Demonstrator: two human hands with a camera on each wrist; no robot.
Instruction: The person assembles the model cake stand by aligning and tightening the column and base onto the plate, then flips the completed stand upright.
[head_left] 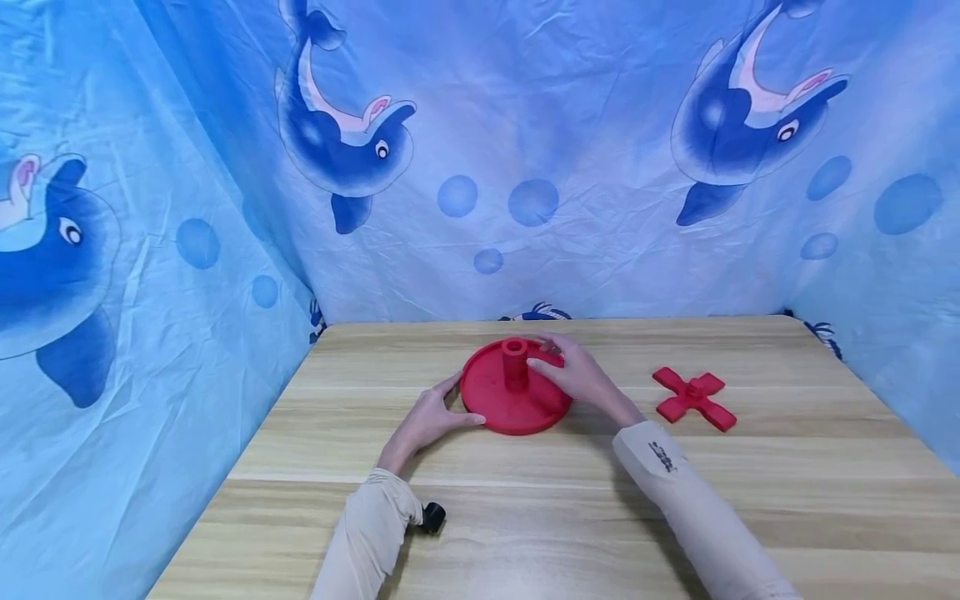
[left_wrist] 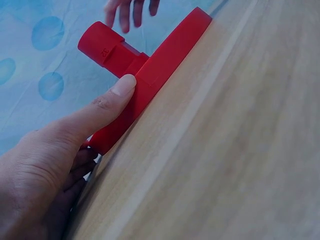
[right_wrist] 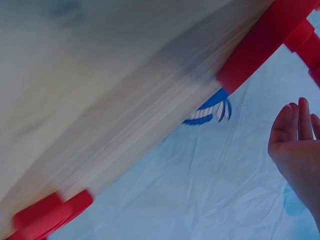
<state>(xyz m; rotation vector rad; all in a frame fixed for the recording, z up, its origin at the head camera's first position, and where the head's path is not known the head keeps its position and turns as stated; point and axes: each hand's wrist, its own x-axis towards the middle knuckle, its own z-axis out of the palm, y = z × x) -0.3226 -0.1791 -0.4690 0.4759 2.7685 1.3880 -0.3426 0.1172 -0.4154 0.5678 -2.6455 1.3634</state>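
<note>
A red round base [head_left: 517, 414] lies flat on the wooden table, with an upright hollow post [head_left: 515, 368] standing at its middle. My left hand [head_left: 429, 418] holds the base's left rim, thumb at the front edge and fingers around the far side; in the left wrist view the thumb presses against the rim [left_wrist: 165, 52]. Over the right part of the base, my right hand [head_left: 576, 372] is beside the post with its fingers loosely bent. Both wrist views show those fingers apart from the post, holding nothing.
To the right on the table lies a red cross-shaped piece [head_left: 693, 393] with a short stub in its middle. A small black object [head_left: 432, 517] sits at the left sleeve's cuff. Blue dolphin-printed cloth [head_left: 525, 258] hangs behind the table [head_left: 360, 358] and at both sides.
</note>
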